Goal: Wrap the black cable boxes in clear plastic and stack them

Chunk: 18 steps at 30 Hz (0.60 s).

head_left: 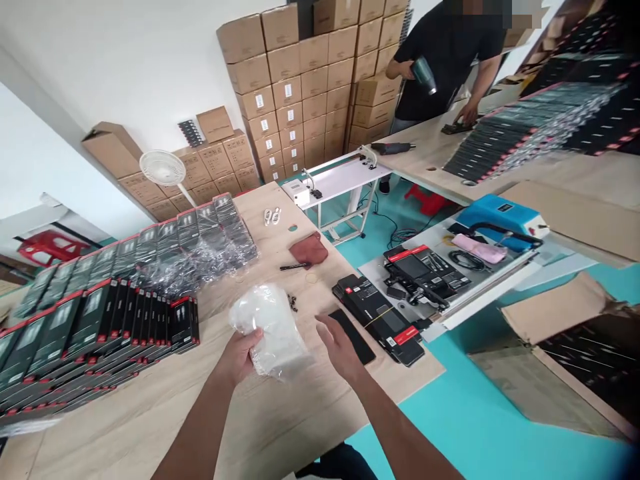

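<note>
While the person's left hand (241, 357) curls tightly around a bunched clear plastic bag (274, 331) toward the near side of the bench (270, 427), the right hand (341, 347) is open with its fingers spread, just above a flat black sleeve (354, 335); whether they touch cannot be told. Small loose black parts (293, 302) lie just beyond the bag, where its trailing plastic could sweep them aside or hide them. To the right, black packs bound with a yellow band (380, 323) sit close to the bench's right edge, above the teal floor (450, 413), so a careless reach could push them off. Along the left edge, long rows of black boxes with red tops (95, 327) stand closely packed and leaning, and a bump from the left elbow could topple them in a chain. At a farther bench, a co-worker (445, 73) holds a green power tool (424, 75).
</note>
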Each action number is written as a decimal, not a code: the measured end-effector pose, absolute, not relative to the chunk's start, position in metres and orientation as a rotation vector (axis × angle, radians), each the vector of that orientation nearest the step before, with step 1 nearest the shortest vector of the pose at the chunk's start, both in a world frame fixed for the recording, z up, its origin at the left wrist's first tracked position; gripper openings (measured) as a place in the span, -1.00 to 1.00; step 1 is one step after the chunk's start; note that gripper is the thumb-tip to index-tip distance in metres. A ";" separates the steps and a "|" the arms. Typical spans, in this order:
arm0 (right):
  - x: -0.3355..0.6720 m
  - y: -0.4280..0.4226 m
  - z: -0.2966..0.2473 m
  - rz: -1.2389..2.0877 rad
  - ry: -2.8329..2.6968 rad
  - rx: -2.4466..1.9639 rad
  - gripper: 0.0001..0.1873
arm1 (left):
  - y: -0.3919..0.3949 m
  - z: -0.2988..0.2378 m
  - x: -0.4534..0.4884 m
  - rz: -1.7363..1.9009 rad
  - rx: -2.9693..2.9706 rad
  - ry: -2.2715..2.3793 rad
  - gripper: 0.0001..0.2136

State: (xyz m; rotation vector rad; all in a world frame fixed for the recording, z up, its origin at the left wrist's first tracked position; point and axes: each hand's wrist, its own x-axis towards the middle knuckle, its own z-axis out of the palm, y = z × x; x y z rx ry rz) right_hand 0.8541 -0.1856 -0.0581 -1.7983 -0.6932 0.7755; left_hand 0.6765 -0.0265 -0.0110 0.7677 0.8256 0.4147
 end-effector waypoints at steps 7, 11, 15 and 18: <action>0.795 -0.115 -0.016 1.687 -0.480 -0.857 -0.41 | 0.005 0.011 0.641 0.554 0.815 0.910 -0.61; 0.774 -0.105 -0.024 1.677 -0.443 -0.953 -0.57 | 0.017 0.002 0.625 0.605 0.812 0.955 -0.58; 0.763 -0.095 -0.037 1.678 -0.415 -1.014 -0.57 | 0.024 -0.010 0.612 0.611 0.795 0.989 -0.63; 0.761 -0.083 -0.043 1.683 -0.400 -1.028 -0.56 | 0.033 -0.016 0.610 0.639 0.799 1.004 -0.67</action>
